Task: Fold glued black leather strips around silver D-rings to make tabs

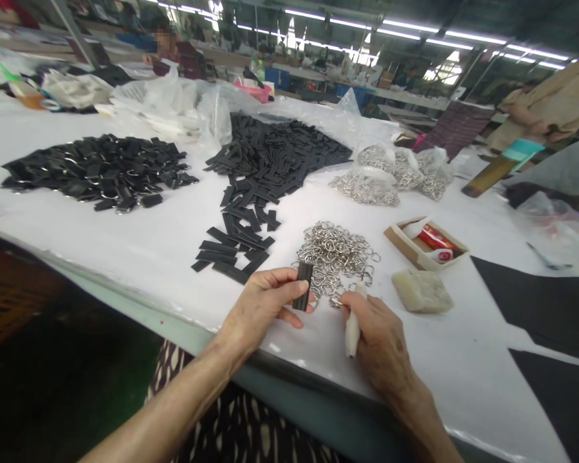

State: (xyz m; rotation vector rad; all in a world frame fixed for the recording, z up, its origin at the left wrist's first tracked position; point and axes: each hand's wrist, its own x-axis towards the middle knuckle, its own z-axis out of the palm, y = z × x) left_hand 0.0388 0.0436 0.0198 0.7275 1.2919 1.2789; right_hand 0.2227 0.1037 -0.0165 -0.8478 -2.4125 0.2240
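- One black strip, clamped between thumb and fingers of the left hand!
- Right hand near it, closed round a whitish tool, fingertips at a metal ring.
- Just beyond both hands, the ring pile.
- Ahead of the left hand, loose strips.
- Beside the right hand, a pale block.

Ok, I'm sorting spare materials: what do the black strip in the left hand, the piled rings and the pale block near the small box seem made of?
Black strip: possibly leather or a synthetic, low sheen; it looks flat, with lengthwise lines.
Rings: likely metal, polished; silvery with bright glints.
Pale block: perhaps wax or soap, dull; cloudy and yellowish, with an uneven surface.
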